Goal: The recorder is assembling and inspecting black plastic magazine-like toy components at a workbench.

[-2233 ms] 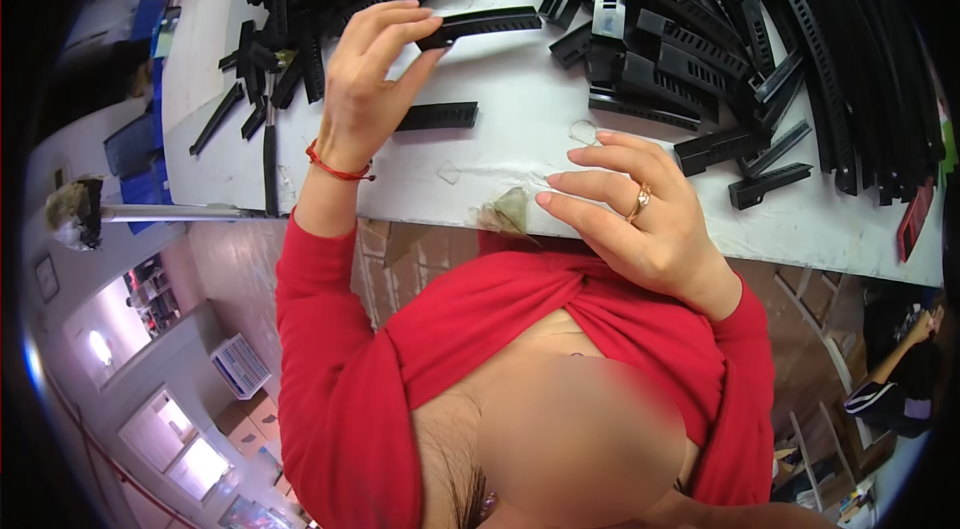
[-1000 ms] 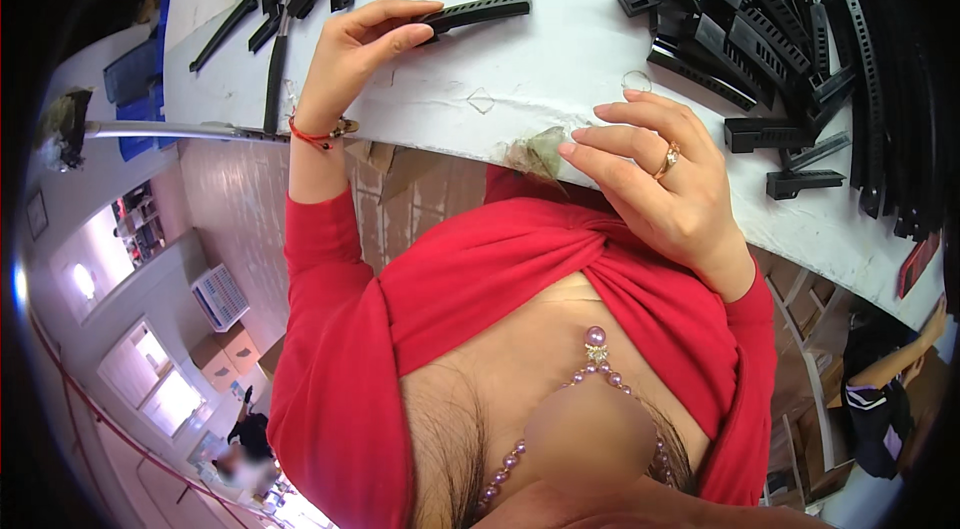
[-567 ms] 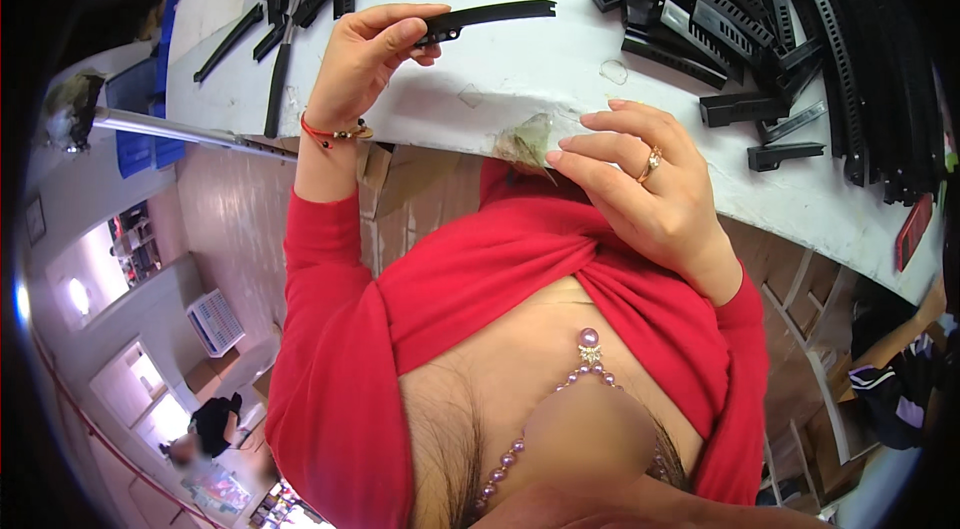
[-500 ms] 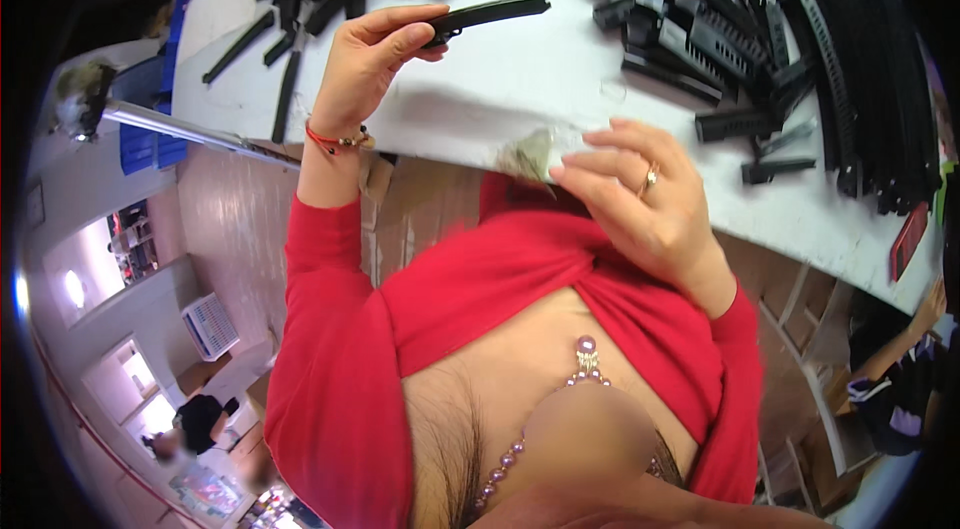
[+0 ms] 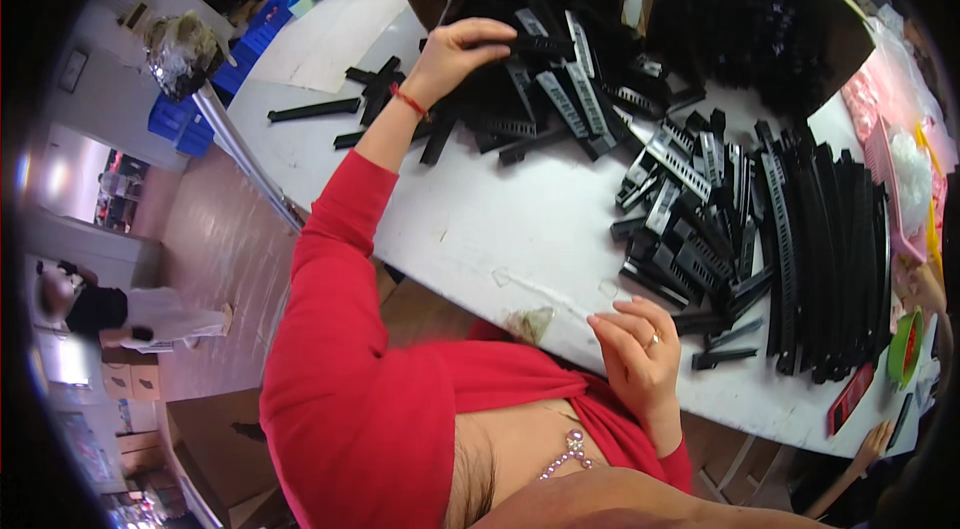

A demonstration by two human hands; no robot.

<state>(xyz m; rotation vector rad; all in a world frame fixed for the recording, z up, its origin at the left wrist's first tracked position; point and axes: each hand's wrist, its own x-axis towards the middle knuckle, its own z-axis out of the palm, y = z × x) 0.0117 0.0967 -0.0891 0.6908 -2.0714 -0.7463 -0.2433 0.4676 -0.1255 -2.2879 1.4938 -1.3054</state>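
Note:
My left hand (image 5: 462, 54) reaches out over the far pile, fingertips and thumb pinching the near end of a short black plastic strip (image 5: 545, 48). Under and around it lie several similar slotted black plastic pieces (image 5: 565, 104). Close to the table's front edge, my right hand (image 5: 640, 354) is raised with loosely bent fingers apart and nothing in them. A second heap of black plastic pieces (image 5: 690, 249) lies beyond that hand, toward the right. Just left of it, a small crumpled greenish scrap (image 5: 530, 324) sits at the edge.
Two open cardboard boxes (image 5: 640, 19) with dark insides stand at the back of the white table (image 5: 450, 219). Long black strips (image 5: 825, 259) are stacked at the right, near a red-and-black rectangular object (image 5: 850, 399) and a green bowl (image 5: 905, 349). Another person's hand (image 5: 878, 439) is at the far right edge.
My left hand has carried the black plastic strip away from me, over the far pile. The view has tilted up and now shows the boxes. My right hand stays near the front edge.

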